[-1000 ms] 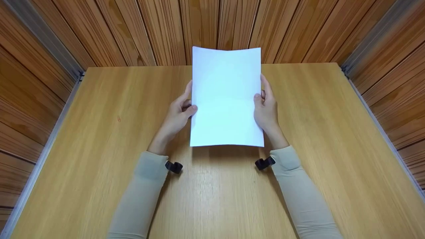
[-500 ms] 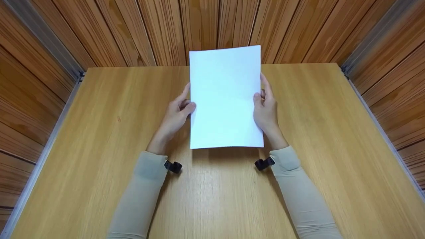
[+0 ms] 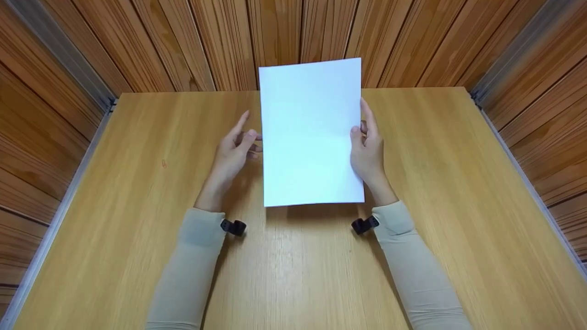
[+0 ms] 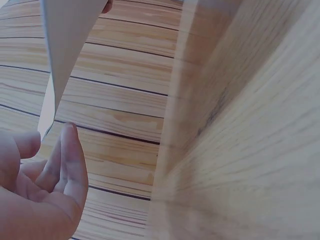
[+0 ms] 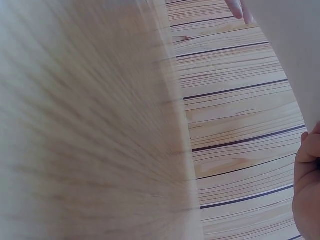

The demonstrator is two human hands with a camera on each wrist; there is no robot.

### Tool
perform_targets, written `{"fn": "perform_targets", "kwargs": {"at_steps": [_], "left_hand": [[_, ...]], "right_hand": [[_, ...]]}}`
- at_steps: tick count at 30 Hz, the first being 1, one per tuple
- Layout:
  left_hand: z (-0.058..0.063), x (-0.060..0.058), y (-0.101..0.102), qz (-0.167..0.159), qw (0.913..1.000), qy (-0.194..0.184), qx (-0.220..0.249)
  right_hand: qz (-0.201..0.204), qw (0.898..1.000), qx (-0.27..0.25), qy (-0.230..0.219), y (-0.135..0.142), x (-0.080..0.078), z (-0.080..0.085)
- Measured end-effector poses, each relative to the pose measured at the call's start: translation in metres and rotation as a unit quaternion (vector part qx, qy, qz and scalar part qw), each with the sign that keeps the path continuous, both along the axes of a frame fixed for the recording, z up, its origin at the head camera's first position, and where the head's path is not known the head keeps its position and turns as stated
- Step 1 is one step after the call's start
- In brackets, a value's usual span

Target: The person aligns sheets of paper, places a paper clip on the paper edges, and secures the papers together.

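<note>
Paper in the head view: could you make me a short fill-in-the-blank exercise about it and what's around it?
The ____ hand has its thumb on the front of the paper.
The small orange clip on the table lies nearer the ____ hand.
The paper's colour is ____.

Missing words: right; left; white.

Washed-out white paper, soft shadow below, faintly glossy tabletop, hazy wrist views

White sheet hung over the tabletop, blocking the middle; a hand could pass beneath it or between the forearms. Right hand barred part of its right edge; left hand crowded the left edge. Plank wall bounded the far side.
</note>
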State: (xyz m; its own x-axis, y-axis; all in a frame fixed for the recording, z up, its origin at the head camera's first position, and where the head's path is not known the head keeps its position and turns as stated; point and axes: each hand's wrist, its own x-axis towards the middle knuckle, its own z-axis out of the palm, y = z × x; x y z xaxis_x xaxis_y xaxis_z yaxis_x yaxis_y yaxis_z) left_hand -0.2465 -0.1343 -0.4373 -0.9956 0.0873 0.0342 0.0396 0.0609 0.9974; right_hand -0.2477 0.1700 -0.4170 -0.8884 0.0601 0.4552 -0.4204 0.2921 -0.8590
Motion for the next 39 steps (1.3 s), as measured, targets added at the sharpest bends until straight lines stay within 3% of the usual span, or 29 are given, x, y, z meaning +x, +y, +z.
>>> {"fn": "perform_targets", "kwargs": {"at_steps": [9,17,21,28,32,39], "left_hand": [[0.017,0.002,-0.026,0.026,0.9993,0.013,-0.022],[0.036,0.002,-0.077,0.060,0.9928,0.034,-0.098],[0.043,0.003,-0.109,0.070,0.9849,0.017,-0.157],[0.036,0.007,-0.159,0.042,0.9597,-0.025,-0.277],[0.029,0.008,-0.175,0.035,0.9487,-0.048,-0.310],[0.016,0.009,-0.195,0.021,0.9323,-0.046,-0.358]], "right_hand": [[0.005,1.000,-0.010,0.009,0.009,-0.019,-0.020],[0.023,0.999,-0.019,0.016,0.007,-0.020,-0.020],[0.025,0.999,-0.016,0.019,0.008,-0.020,-0.021],[0.025,0.999,-0.017,0.022,0.011,-0.019,-0.021],[0.024,0.999,-0.016,0.026,0.014,-0.020,-0.021],[0.017,1.000,-0.021,0.014,0.015,-0.020,-0.021]]}}
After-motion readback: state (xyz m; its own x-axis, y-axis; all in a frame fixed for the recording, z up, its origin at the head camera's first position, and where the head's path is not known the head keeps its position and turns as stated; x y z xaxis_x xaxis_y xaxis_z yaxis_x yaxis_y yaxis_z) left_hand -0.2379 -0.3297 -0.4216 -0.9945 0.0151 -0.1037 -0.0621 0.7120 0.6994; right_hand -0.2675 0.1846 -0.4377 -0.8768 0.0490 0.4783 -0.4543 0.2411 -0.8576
